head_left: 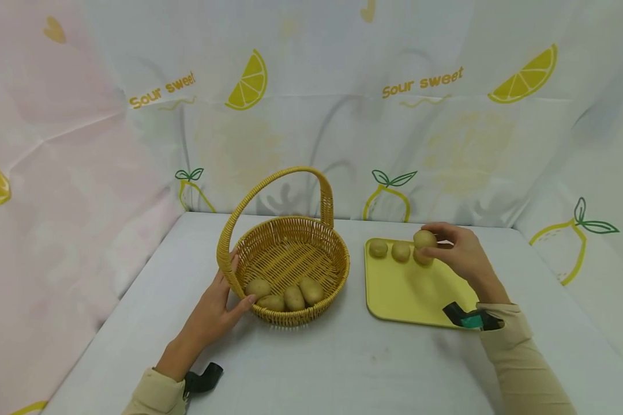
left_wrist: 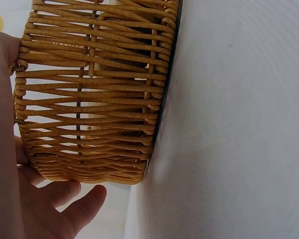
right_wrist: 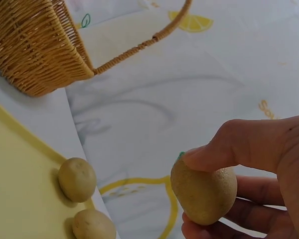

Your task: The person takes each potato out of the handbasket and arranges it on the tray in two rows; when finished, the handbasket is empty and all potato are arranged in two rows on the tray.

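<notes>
My right hand (head_left: 459, 253) pinches a potato (right_wrist: 204, 194) between thumb and fingers, raised over the back of the yellow tray (head_left: 412, 294). Beneath it, three potatoes (head_left: 401, 252) sit in a row along the tray's back edge, the rightmost partly covered by the hand and the held potato. To the left stands a round wicker basket (head_left: 291, 262) with a tall arched handle. My left hand (head_left: 213, 311) holds its left side, thumb over the rim and fingers around the outer wall (left_wrist: 89, 99). Several potatoes (head_left: 294, 298) lie together at the front of the basket.
Basket and tray stand apart on a white-covered table (head_left: 322, 363). Behind the table hangs a white cloth (head_left: 311, 132) printed with lemons and lettering. The basket's handle (head_left: 270, 181) arches well above its rim.
</notes>
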{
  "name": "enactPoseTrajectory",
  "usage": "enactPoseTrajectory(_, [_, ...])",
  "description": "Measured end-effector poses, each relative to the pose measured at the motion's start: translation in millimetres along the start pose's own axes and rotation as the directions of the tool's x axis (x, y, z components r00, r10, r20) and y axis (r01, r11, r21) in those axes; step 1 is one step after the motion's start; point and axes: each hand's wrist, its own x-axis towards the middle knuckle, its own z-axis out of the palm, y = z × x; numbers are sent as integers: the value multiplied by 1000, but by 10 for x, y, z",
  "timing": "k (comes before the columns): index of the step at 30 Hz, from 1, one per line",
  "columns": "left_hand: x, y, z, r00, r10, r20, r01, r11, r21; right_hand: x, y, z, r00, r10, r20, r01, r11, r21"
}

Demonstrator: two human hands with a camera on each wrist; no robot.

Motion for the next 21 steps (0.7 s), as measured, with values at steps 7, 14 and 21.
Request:
enactPoseTrajectory(7, [-7,-1,-3,1000,-2,0,2,1000,-2,-8,71,-91,1000,21,-19,-22,999,-42])
enactPoseTrajectory(14, [-2,-7,3,1000,15,-5,-15,1000,-10,-15,165,-170,998,52,-34,-55,993,-107])
enactPoseTrajectory(21, [-6,-12,4,1000,12,-6,-12,1000,-11,-22,261,-222,995,81,-62,-89,985,-147])
